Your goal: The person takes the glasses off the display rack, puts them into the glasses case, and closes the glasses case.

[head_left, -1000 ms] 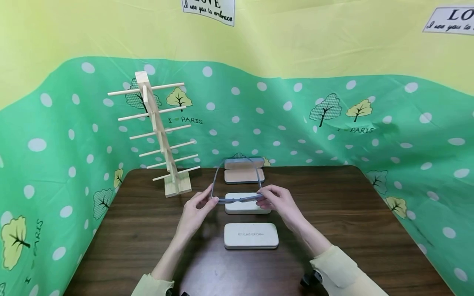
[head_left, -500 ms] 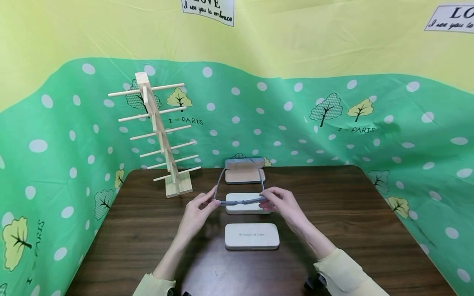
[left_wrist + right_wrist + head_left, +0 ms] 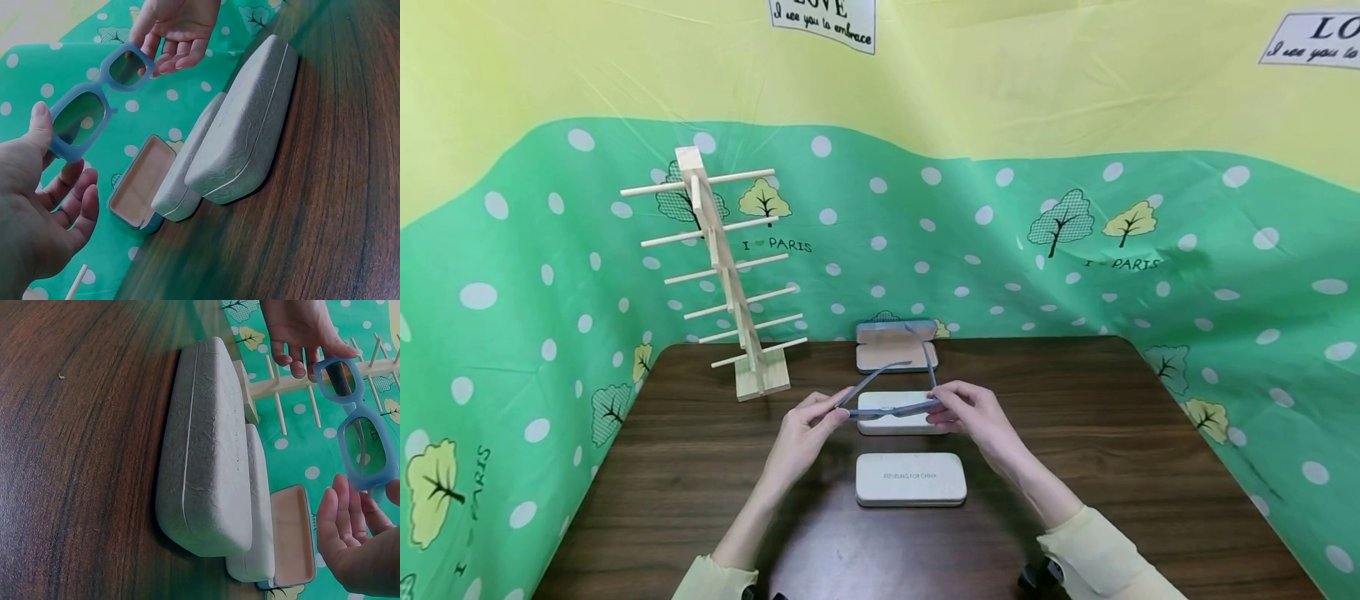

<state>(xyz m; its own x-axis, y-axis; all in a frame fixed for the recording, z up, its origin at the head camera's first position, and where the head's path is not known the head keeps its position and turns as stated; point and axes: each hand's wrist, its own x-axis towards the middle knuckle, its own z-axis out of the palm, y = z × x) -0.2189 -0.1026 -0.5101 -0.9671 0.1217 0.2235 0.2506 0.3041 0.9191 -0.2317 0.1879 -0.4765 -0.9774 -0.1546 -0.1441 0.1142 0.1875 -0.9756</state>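
Both hands hold a pair of blue-framed sunglasses [image 3: 891, 412] in the air above the middle glasses case. My left hand [image 3: 801, 433] pinches the left end of the frame by the hinge, thumb on the lens side. At the opposite end, my right hand [image 3: 973, 417] pinches the right corner. The left temple slants inward, while the right temple points away toward the back. Green-tinted lenses [image 3: 81, 119] show in the left wrist view. Below are two closed white glasses cases, a middle one [image 3: 868, 425] and a nearer one [image 3: 910, 492] with printed lettering.
An open glasses case [image 3: 887, 357] with a pinkish lining lies at the table's back edge. A wooden rack [image 3: 730, 275] with several pegs stands at the back left. Patterned green and yellow cloth [image 3: 925, 217] hangs behind the dark wooden table [image 3: 1075, 433].
The left temple has swung inward from pointing backward to a slant toward the right. The right temple and both hands stay nearly in place.
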